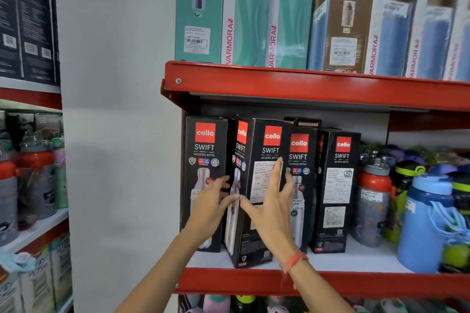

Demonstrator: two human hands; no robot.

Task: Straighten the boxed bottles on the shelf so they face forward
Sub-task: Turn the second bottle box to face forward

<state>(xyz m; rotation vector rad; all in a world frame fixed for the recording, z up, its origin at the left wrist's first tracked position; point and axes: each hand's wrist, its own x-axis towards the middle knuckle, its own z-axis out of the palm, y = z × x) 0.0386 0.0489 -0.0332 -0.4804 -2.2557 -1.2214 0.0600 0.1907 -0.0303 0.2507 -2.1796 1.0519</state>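
Observation:
Several black boxed bottles stand in a row on the middle shelf (356, 260). The second box (256, 236) is turned at an angle, one corner pointing forward, so two of its sides show. My left hand (212, 207) lies on its left side and my right hand (270, 203) on its right side, fingers spread, both gripping it. The leftmost box (203, 155) faces forward. Behind my right hand a third box (300, 157) faces forward. The rightmost box (335, 190) shows its label side.
Loose bottles, red-capped (373, 201) and blue (427, 223), crowd the shelf right of the boxes. Teal and blue boxed bottles (244, 15) fill the red shelf above (305, 84). A white wall lies to the left, with another shelving unit (30, 160) beyond it.

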